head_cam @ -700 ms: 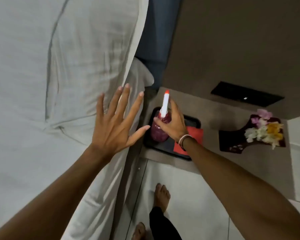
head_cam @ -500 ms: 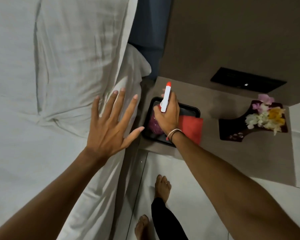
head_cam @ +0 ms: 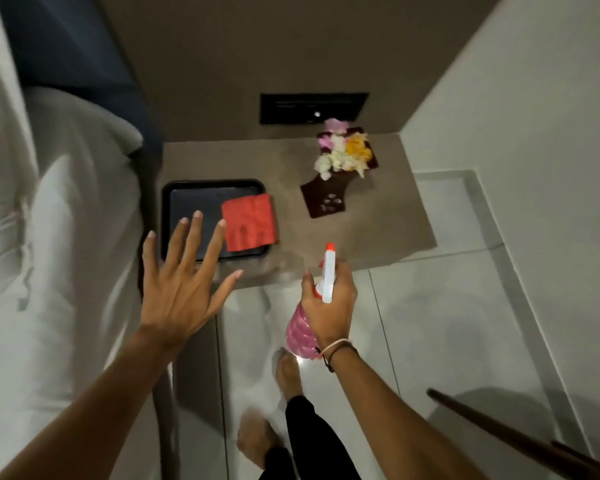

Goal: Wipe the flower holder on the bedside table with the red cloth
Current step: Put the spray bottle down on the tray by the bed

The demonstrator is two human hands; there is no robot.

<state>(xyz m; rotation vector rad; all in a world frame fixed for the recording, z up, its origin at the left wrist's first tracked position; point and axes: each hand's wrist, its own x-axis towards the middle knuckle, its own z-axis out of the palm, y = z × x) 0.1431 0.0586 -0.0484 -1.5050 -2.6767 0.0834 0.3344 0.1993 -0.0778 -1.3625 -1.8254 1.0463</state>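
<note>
The dark brown flower holder point(head_cam: 326, 199), filled with white, yellow and pink flowers point(head_cam: 342, 152), stands at the back right of the bedside table point(head_cam: 378, 230). A folded red cloth point(head_cam: 250, 221) lies on the right end of a black tray point(head_cam: 191, 199) on the table's left side. My right hand point(head_cam: 328, 303) grips a pink spray bottle point(head_cam: 302, 332) with a white and red nozzle, held over the floor just in front of the table. My left hand point(head_cam: 181, 282) hovers with fingers spread over the tray's near left corner, holding nothing.
A bed with white sheets point(head_cam: 49, 254) fills the left side. A dark panel point(head_cam: 312, 107) is set in the wall behind the table. A white wall point(head_cam: 534, 168) closes the right. My bare feet point(head_cam: 288, 375) stand on the tiled floor; a dark wooden stick point(head_cam: 499, 431) leans at lower right.
My right hand has lifted the spray bottle out of the tray and drawn it back toward me over the floor. The view has swung right, and my left hand now hovers over the tray.
</note>
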